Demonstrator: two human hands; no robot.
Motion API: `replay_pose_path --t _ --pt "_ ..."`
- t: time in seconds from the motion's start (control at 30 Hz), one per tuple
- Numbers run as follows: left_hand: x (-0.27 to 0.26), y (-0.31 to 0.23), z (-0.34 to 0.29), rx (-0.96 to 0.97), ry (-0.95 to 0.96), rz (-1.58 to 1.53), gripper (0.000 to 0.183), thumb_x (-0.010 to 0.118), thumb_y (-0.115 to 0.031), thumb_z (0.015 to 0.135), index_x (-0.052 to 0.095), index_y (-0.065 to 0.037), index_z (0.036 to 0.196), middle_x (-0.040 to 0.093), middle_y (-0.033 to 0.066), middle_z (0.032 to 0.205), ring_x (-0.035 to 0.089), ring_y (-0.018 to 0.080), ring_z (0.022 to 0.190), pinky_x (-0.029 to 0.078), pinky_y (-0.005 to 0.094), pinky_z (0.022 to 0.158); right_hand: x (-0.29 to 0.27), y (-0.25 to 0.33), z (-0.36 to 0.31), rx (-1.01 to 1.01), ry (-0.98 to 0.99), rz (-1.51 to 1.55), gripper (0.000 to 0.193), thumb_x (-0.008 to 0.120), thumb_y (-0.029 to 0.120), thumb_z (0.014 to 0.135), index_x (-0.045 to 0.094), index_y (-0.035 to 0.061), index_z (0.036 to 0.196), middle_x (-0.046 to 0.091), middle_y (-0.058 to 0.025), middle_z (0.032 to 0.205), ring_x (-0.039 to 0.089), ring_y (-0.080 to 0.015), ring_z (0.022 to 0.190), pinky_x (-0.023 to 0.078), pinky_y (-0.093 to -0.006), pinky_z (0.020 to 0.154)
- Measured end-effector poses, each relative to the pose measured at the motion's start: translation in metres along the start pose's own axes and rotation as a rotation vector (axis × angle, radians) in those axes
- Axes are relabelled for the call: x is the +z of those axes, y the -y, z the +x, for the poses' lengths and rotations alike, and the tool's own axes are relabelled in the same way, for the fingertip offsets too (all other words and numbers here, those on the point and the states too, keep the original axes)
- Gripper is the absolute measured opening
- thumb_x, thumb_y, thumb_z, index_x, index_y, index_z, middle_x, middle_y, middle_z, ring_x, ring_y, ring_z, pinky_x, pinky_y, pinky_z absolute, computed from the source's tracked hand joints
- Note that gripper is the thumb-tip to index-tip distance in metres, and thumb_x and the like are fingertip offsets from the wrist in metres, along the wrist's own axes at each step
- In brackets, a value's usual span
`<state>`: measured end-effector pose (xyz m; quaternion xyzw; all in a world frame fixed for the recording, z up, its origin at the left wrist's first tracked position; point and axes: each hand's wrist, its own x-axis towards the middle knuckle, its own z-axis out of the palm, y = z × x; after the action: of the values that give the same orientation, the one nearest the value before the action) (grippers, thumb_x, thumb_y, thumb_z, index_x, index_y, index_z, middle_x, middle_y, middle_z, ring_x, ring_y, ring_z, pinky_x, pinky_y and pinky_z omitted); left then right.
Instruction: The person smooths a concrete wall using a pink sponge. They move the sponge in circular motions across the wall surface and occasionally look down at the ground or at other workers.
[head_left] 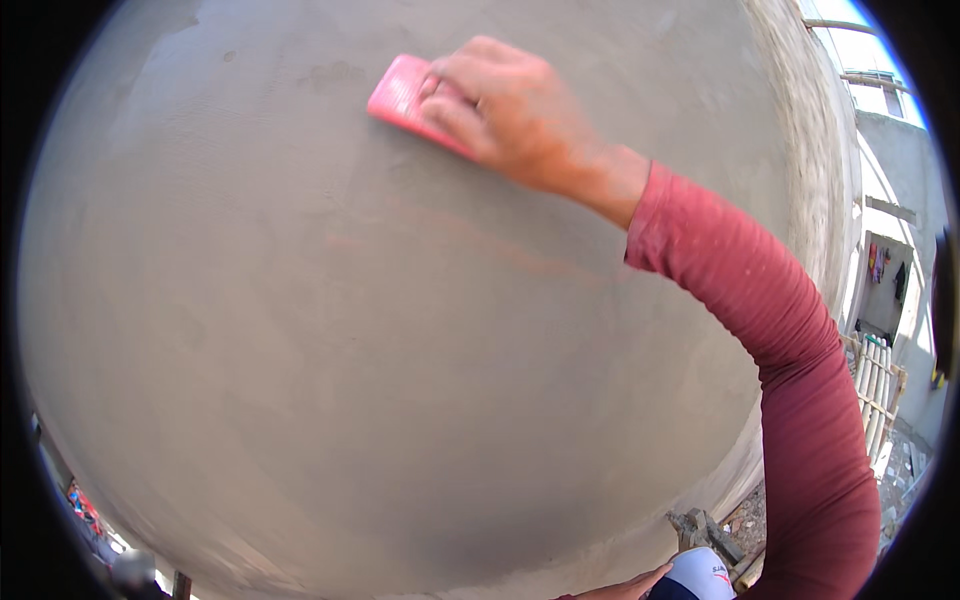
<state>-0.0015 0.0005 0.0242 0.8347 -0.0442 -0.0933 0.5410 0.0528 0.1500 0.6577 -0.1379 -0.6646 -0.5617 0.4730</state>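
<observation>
My right hand [500, 110] is closed around a pink foam float [402, 90], a flat block with rounded corners. Its flat side lies against a broad grey plastered wall [400, 350], high up and near the middle of the view. The hand is slightly blurred by motion. A dark red sleeve [735, 265] covers my right arm, which reaches in from the lower right. Around the float the plaster looks smooth, with faint streaks and lighter patches. My left hand is out of sight.
At the bottom edge are a white and dark cap [700, 575] and part of another person's arm [632, 588]. Rough wooden pieces [705, 530] lie beside the cap. To the right, past the wall's rough edge, stand bamboo poles [876, 390] and a grey building with a doorway [882, 285].
</observation>
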Motion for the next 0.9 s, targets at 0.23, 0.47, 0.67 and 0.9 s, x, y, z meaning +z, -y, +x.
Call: replay_pose_path --t 0.23,0.47,0.67,0.9 --pt "0.007 -0.002 0.009 0.036 0.058 0.023 0.114 0.072 -0.033 0.101 -0.01 -0.01 0.176 0.005 0.0293 0.183 0.044 0.0472 0.143 0.041 0.0482 0.119 -0.018 -0.151 0.074 0.363 0.002 -0.439 0.037 0.064 0.032 0.1 0.083 -0.0003 0.102 0.078 -0.0293 0.1 0.076 -0.0474 0.095 0.059 -0.056 0.085" --pt "-0.006 0.004 -0.018 -0.016 -0.002 0.026 0.114 0.071 -0.03 0.1 -0.012 -0.01 0.176 0.005 0.0307 0.183 0.046 0.0472 0.138 0.042 0.0486 0.116 0.075 0.117 0.012 -0.162 0.431 0.15 0.011 0.07 0.014 0.094 0.071 0.0027 0.092 0.071 -0.0148 0.099 0.069 -0.0317 0.097 0.055 -0.0448 0.086" --pt "0.008 -0.004 -0.007 0.042 0.036 0.038 0.114 0.07 -0.029 0.1 -0.014 -0.011 0.175 0.005 0.0319 0.182 0.048 0.0472 0.134 0.044 0.0489 0.113 0.013 -0.13 0.141 0.228 0.02 -0.318 0.035 0.067 0.032 0.099 0.079 -0.0006 0.1 0.077 -0.0296 0.107 0.075 -0.0471 0.105 0.058 -0.0539 0.087" --pt "-0.002 0.004 -0.029 0.013 -0.029 0.028 0.115 0.069 -0.027 0.099 -0.015 -0.011 0.175 0.005 0.0332 0.182 0.051 0.0472 0.13 0.045 0.0492 0.111 0.122 0.119 0.069 -0.015 0.245 0.1 0.016 0.067 0.013 0.096 0.072 -0.0014 0.09 0.074 -0.0192 0.099 0.072 -0.0385 0.096 0.057 -0.0495 0.084"
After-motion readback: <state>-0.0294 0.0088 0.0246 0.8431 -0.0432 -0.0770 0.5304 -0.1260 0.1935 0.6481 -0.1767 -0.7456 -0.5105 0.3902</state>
